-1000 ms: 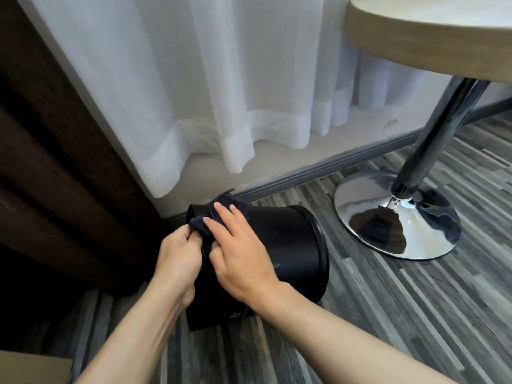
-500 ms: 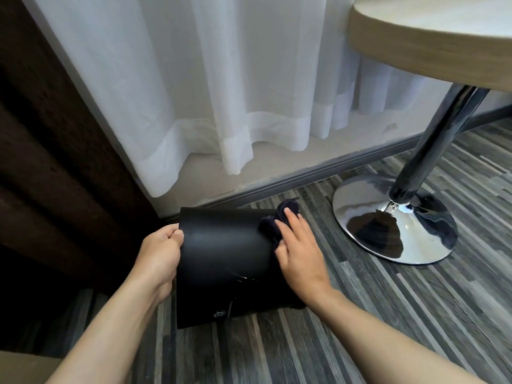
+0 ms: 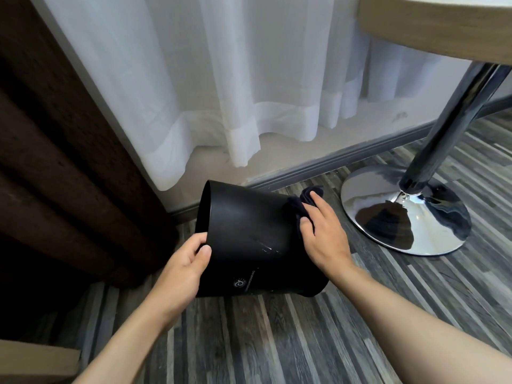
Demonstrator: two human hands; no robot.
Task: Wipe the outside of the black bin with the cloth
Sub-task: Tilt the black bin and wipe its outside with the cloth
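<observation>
Lettering in small white print, too fine to be read, is seen beside a round swirl logo low on the side of the black bin. The bin is tipped on its side on the striped grey floor, its open rim turned toward the dark brown curtain on the bin's left. The rim is gripped by the left hand, the thumb laid on the outer wall and the fingers curled inside. A dark cloth is pressed flat against the bin's far end by the right hand, the fingers stretched over the cloth rather than closed round it. A few pale streaks are shown on the bin's side between the two hands. Just beyond the bin a grey skirting board is run along the wall, with a white sheer curtain hung above it. To the bin's right, close to the cloth, the chrome base and slanted chrome post of a table are set, its wooden top overhanging them.
</observation>
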